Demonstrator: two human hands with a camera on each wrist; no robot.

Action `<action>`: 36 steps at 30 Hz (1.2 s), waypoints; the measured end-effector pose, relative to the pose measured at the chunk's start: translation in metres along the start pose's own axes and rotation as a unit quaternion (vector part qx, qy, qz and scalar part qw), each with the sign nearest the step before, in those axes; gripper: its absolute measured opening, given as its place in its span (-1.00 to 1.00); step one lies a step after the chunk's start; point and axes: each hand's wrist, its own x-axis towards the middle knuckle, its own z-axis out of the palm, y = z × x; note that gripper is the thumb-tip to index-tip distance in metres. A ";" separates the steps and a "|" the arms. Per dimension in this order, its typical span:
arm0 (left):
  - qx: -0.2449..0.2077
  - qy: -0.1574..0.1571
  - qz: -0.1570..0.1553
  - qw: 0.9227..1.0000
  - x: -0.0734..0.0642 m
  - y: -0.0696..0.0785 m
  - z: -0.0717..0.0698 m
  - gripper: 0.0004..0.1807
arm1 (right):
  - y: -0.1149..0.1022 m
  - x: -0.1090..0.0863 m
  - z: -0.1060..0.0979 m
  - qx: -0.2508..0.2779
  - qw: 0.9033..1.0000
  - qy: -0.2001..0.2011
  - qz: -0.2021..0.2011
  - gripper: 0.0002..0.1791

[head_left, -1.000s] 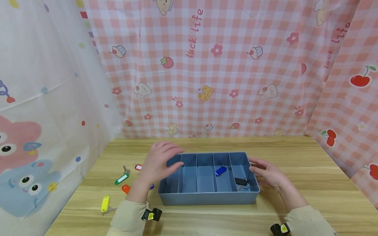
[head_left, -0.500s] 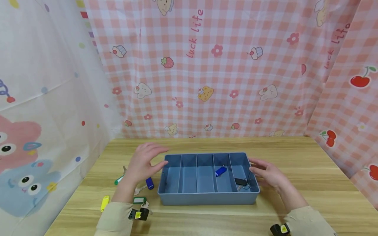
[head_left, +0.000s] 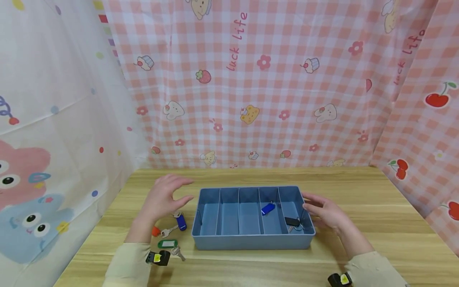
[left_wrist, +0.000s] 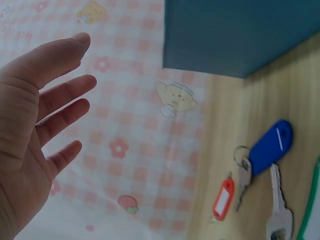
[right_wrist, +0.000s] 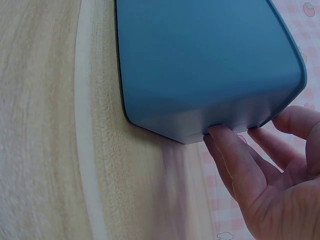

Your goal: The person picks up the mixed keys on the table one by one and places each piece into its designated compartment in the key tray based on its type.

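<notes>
"Which way does the box lie?"

"Its long axis runs left to right across the counter. It stands upright, five compartments in a row, facing up."

"And the hands?"

"The left hand hangs in the air just left of the box, thumb and fingers well apart, nothing in its hold. The right hand touches the box's right end with its fingertips, fingers extended rather than wrapped round it."

"What's near the left one?"

"A blue tag, nearly front to back, its ring at the far end. In front of that, a green tag lies left to right, and its key points to the front right."

"Anything inside the box?"

"A second blue tag in the fourth compartment from the left, slanting, ring end to the far right. In the rightmost, a black tag lies nearly left to right."
</notes>
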 end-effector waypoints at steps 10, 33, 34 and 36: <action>-0.067 -0.017 -0.043 0.997 -0.016 -0.021 0.012 -0.57 | -0.001 -0.001 0.001 -0.002 1.000 0.007 0.008 -0.36; -0.196 -0.128 -0.199 0.952 -0.042 -0.046 0.024 -0.54 | 0.000 0.000 0.001 -0.002 1.000 0.008 0.008 -0.36; -0.201 -0.132 -0.202 0.950 -0.043 -0.047 0.025 -0.54 | -0.001 0.000 0.001 -0.001 1.000 0.009 0.010 -0.36; -0.205 -0.141 -0.200 0.948 -0.044 -0.050 0.027 -0.56 | -0.001 0.000 0.001 0.001 1.000 0.010 0.012 -0.36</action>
